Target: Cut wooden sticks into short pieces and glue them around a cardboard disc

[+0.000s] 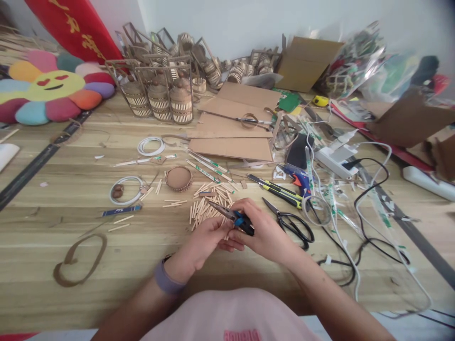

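My right hand (261, 227) is wrapped round a pair of pliers (223, 210) with blue and black handles, their jaws pointing to the upper left. Close against it, my left hand (209, 234) has its fingers pinched together below the pliers; what they hold is hidden, though a pale bit shows between the hands. Just beyond the hands lies a heap of short wooden sticks (199, 212). A round brown disc edged with a braided rim (178, 179) lies to the left of the heap.
To the right are scissors (293, 225), a yellow-black utility knife (279, 192), a blue glue gun (296, 176), and a power strip (336, 161) with tangled cords. Cardboard sheets (231, 147) lie behind. Small lidded woven baskets (159, 99) stand at the back left, near a flower cushion (57, 87).
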`<move>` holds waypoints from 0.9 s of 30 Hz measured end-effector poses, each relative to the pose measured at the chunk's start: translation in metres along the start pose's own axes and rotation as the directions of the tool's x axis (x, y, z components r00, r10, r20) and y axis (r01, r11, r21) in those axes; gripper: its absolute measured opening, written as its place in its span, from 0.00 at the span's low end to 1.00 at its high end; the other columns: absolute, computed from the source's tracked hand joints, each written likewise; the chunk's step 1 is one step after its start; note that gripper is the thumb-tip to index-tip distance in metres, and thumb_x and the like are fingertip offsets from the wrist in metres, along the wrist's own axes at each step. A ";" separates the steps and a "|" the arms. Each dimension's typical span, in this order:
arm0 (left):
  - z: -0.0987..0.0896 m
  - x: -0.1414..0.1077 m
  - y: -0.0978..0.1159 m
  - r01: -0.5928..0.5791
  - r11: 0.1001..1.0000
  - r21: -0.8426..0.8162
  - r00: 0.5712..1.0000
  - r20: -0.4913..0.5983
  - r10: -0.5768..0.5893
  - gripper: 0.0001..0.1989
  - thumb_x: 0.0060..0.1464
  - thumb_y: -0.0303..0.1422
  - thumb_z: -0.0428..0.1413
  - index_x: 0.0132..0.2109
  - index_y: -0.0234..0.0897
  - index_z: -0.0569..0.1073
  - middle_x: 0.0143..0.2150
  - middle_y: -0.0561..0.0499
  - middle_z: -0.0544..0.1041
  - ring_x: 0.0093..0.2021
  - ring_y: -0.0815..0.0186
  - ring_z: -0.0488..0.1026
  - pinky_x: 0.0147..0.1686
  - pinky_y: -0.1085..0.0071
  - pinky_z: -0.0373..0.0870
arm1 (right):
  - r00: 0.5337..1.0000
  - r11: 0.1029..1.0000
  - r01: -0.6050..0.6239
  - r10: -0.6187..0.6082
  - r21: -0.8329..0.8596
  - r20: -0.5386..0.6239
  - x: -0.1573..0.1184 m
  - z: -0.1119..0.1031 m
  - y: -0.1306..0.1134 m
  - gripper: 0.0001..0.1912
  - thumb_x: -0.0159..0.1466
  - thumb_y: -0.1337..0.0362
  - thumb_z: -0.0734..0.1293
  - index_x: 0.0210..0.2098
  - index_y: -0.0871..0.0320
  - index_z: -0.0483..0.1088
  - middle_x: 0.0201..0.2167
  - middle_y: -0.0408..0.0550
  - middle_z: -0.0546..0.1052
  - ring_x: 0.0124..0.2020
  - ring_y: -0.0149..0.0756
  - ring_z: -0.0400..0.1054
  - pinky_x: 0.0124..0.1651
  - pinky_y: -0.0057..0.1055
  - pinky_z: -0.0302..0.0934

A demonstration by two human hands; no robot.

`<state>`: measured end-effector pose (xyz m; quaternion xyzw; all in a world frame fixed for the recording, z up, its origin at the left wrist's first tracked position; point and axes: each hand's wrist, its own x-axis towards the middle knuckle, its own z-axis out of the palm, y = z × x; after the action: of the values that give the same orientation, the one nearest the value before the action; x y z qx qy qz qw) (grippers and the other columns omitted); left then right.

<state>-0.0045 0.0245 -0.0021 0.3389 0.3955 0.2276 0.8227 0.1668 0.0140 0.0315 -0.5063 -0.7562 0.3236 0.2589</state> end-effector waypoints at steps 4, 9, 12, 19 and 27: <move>0.000 0.000 0.001 -0.022 0.998 -0.067 0.999 -0.032 0.019 0.28 0.39 0.55 0.65 0.33 0.35 0.71 0.29 0.52 0.76 0.30 0.65 0.76 0.35 0.69 0.71 | 0.994 0.996 -0.094 0.092 -0.014 -0.062 -0.003 0.005 -0.001 0.20 0.58 0.68 0.70 0.49 0.53 0.65 0.47 0.51 0.75 0.50 0.44 0.70 0.52 0.39 0.64; 0.003 0.001 0.004 -0.068 0.991 -0.115 0.995 -0.080 0.059 0.25 0.39 0.51 0.67 0.34 0.34 0.72 0.27 0.55 0.72 0.24 0.73 0.65 0.28 0.74 0.65 | 0.988 0.989 -0.149 0.149 0.010 -0.038 -0.006 0.018 -0.003 0.29 0.56 0.68 0.71 0.56 0.52 0.64 0.51 0.51 0.76 0.53 0.46 0.70 0.54 0.41 0.64; 0.005 0.002 0.003 -0.103 0.990 -0.096 0.990 -0.110 0.093 0.23 0.41 0.49 0.66 0.34 0.34 0.72 0.29 0.54 0.71 0.27 0.71 0.64 0.29 0.74 0.63 | 0.988 0.991 -0.135 0.134 -0.005 -0.074 -0.007 0.027 -0.001 0.29 0.56 0.70 0.70 0.56 0.52 0.64 0.50 0.50 0.77 0.53 0.46 0.70 0.54 0.42 0.65; 0.004 0.006 -0.003 -0.209 0.976 0.063 0.960 -0.177 0.217 0.18 0.46 0.46 0.61 0.32 0.35 0.70 0.30 0.53 0.71 0.35 0.65 0.68 0.36 0.72 0.64 | 0.983 0.996 -0.089 0.083 -0.031 -0.166 -0.007 0.042 0.006 0.28 0.55 0.72 0.70 0.54 0.53 0.66 0.48 0.52 0.77 0.51 0.47 0.71 0.54 0.44 0.65; -0.008 0.001 0.001 -0.147 0.557 0.817 0.814 -0.220 0.537 0.16 0.66 0.39 0.40 0.33 0.39 0.66 0.27 0.51 0.72 0.29 0.64 0.71 0.32 0.69 0.67 | 0.953 0.989 -0.043 -0.002 -0.141 -0.303 -0.009 0.011 0.029 0.16 0.62 0.61 0.67 0.50 0.53 0.68 0.44 0.51 0.76 0.46 0.44 0.73 0.49 0.38 0.69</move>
<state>-0.0104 0.0288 -0.0056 0.6661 0.5546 0.2685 0.4203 0.1790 0.0111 0.0022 -0.5753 -0.7241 0.1887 0.3304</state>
